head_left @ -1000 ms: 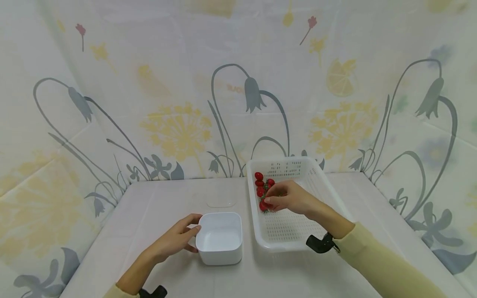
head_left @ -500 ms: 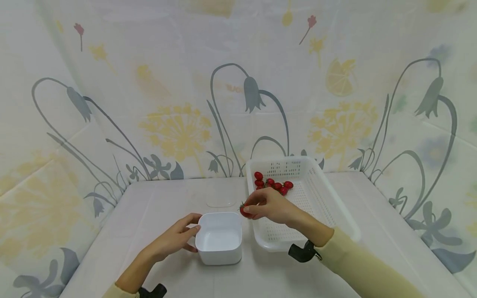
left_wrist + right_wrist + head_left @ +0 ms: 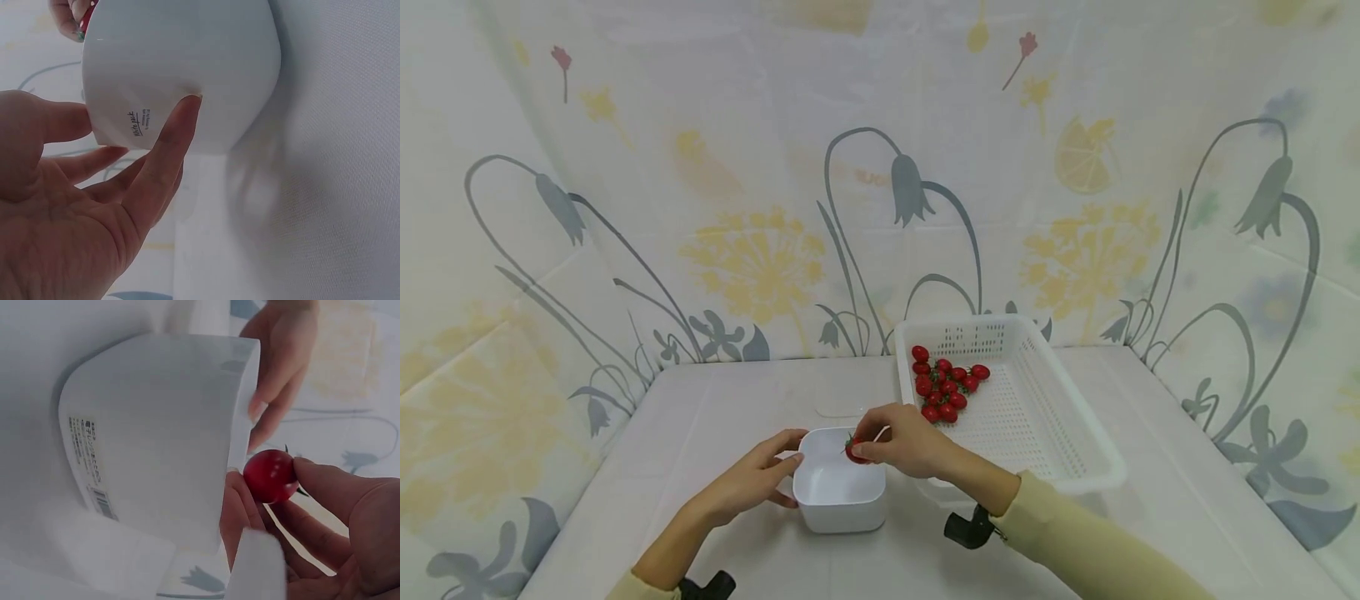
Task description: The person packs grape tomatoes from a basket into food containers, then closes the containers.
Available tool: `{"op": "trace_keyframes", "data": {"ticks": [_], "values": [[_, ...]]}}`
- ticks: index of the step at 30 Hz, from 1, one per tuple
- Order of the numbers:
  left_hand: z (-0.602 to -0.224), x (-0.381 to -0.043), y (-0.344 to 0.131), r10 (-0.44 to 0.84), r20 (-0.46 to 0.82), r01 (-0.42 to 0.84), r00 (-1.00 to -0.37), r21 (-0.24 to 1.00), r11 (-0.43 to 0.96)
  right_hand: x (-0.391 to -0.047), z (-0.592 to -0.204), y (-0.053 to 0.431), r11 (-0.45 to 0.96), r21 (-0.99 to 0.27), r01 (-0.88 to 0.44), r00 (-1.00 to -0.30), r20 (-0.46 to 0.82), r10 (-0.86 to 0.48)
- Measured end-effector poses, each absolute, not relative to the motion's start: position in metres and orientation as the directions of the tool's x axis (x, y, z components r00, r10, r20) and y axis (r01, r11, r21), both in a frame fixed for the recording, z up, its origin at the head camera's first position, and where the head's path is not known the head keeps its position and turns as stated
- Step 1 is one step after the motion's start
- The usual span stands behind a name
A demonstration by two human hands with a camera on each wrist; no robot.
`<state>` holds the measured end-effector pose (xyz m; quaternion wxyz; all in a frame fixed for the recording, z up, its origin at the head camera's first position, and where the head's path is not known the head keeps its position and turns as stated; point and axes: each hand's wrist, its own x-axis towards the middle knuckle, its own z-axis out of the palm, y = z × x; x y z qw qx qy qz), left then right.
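Here, tomato [image 3: 855,452] points leafy end [image 3: 850,442] up-left.

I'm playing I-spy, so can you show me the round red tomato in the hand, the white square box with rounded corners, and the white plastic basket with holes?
Round red tomato [image 3: 269,476], right wrist view: its shiny side.
White square box [image 3: 844,517], head view: its front wall.
White plastic basket [image 3: 1018,417], head view: its bare floor.

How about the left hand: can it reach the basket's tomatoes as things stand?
Probably not directly: the left hand touches the white container, while the right hand, pinching one tomato over it, appears to block the path to the tomatoes in the basket.
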<state>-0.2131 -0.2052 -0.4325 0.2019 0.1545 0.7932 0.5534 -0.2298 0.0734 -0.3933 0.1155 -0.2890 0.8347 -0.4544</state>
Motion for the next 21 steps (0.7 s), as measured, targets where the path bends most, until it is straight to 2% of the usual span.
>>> {"op": "trace_keyframes", "data": {"ticks": [13,21], "values": [[-0.433,-0.214,-0.206,0.492,-0.147,0.025,-0.858,0.945,0.327,-0.226,-0.401,0.046,0.51,-0.741,-0.437,-0.797,0.056,-0.601],[-0.434,-0.215,-0.207,0.502,-0.135,0.037,-0.854,0.948,0.317,-0.22,-0.41,0.026,0.594,-0.609,-0.525,-0.779,0.063,-0.624]]}}
